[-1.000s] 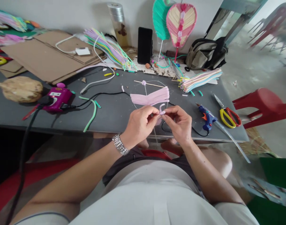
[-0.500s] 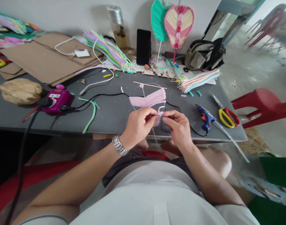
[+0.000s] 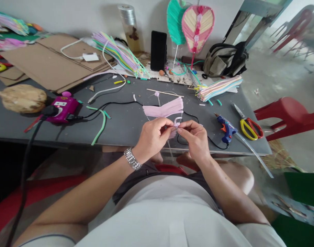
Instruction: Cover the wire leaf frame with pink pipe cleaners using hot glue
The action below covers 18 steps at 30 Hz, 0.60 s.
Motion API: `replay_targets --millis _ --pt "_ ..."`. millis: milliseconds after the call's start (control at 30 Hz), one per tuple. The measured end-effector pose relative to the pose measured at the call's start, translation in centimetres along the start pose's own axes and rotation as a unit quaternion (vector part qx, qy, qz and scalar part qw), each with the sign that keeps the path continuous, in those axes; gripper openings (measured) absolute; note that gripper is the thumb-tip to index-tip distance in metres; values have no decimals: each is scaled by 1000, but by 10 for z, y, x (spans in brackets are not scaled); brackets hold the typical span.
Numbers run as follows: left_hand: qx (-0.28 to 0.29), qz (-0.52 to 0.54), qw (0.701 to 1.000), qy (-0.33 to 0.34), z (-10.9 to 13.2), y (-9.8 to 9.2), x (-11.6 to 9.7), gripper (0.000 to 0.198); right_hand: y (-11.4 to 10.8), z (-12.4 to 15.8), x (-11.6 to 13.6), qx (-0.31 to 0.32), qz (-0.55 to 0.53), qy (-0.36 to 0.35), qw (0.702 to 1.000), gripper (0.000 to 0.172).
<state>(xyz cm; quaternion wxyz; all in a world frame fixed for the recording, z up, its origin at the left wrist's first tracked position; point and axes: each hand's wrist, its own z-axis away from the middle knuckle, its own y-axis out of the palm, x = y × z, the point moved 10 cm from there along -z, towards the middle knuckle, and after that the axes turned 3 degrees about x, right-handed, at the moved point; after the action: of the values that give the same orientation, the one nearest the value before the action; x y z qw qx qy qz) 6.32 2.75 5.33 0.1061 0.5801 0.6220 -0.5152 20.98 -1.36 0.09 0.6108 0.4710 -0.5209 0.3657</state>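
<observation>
Pinching a curled pink strip with left hand and right hand beside a fanned pink bundle.

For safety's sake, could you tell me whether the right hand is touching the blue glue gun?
Apart: in the head view, the right hand and blue glue gun have grey table between them.

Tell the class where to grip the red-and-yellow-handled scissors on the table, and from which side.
Grip the finger loops from the near side with the right hand: the scissors lie flat, blades pointing away, so the loops sit closest to that hand.
</observation>
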Motion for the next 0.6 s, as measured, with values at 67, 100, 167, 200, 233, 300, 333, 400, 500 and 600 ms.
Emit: replay_targets --millis 67,100,167,200,233,300,333,400,500,600 --pt "2 -1 1000 3 0 1 0 4 0 0 2 -1 11 -8 1000 20" --pt "3 -3 1000 5 1 1 -1 5 0 0 2 -1 12 -10 1000 20" --pt "3 -5 1000 8 1 1 -1 6 1 -1 3 11 10 -7 1000 21" --pt "2 -3 1000 8 1 1 -1 6 2 -2 2 22 4 1 1000 21" --pt "0 3 1000 5 1 0 0 5 2 -2 0 30 -6 13 999 22" --pt "-13 39 999 -18 1 -4 5 3 -2 -2 -5 22 -33 37 999 24" --pt "-28 70 996 -37 1 -8 10 4 -6 -2 -7 6 -47 43 998 25" --pt "-71 147 983 -80 4 -20 22 11 -14 0 -10 -28 -63 42 997 25" --pt "-124 252 952 -122 11 -34 37 23 -9 5 -14 -27 -52 41 997 24" --pt "-132 316 930 -131 20 -40 44 25 6 11 -14 8 -24 42 999 27"
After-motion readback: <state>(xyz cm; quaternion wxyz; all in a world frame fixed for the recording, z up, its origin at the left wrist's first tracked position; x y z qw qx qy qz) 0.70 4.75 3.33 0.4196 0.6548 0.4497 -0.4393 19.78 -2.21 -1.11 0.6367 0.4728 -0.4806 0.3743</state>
